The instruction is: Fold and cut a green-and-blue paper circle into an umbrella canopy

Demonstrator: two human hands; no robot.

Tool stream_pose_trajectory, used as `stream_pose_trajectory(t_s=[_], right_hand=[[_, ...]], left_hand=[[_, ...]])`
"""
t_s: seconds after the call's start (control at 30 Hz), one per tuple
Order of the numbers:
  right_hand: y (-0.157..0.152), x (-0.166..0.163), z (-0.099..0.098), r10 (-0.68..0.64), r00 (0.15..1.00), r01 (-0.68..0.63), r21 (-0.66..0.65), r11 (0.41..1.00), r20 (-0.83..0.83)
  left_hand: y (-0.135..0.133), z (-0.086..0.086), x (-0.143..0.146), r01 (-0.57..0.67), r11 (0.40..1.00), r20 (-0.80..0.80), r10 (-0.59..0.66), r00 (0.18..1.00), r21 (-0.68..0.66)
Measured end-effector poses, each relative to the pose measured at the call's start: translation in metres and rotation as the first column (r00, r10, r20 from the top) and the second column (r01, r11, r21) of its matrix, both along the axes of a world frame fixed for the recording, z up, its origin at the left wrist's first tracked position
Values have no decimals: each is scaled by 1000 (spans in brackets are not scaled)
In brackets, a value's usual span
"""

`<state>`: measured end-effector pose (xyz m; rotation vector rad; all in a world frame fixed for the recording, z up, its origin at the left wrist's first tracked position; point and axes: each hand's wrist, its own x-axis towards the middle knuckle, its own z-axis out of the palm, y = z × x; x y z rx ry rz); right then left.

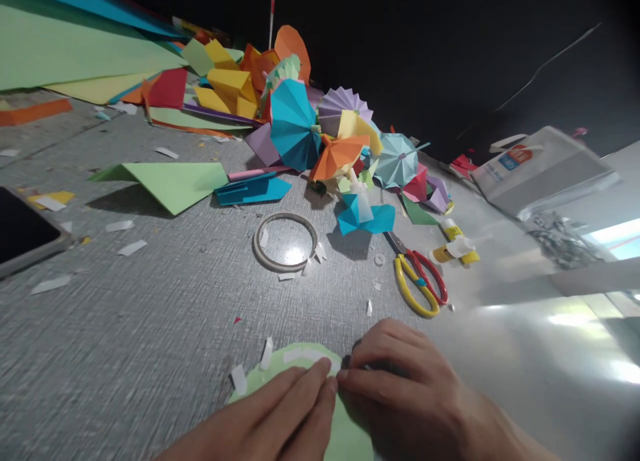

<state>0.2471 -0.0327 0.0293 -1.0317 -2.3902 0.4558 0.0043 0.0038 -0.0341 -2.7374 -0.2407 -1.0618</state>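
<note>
Left hand [253, 417] and right hand [407, 387] clamp a pale green paper disc [347, 434] — white tape tabs [267, 353] edging it.

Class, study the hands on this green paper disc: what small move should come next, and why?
Probably the left hand should press down the white strip standing at the rim of the green paper disc: it juts past the edge, and that hand lies beside it.

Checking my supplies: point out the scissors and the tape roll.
Scissors [407, 293], head view, on the yellow handle.
Tape roll [257, 242], head view, on the left side of the ring.
</note>
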Motion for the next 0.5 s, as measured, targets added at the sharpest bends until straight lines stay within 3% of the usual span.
stream_pose_trajectory(t_s=[0.23, 0.5], right_hand=[[2, -4, -2, -8, 1000, 8, 39, 999, -4], [2, -4, -1, -3, 1000, 4, 50, 999, -17]], left_hand=[[-1, -2, 1, 12, 999, -22, -11, 1000, 34], [2, 8, -2, 2, 1000, -14, -2, 1000, 14]])
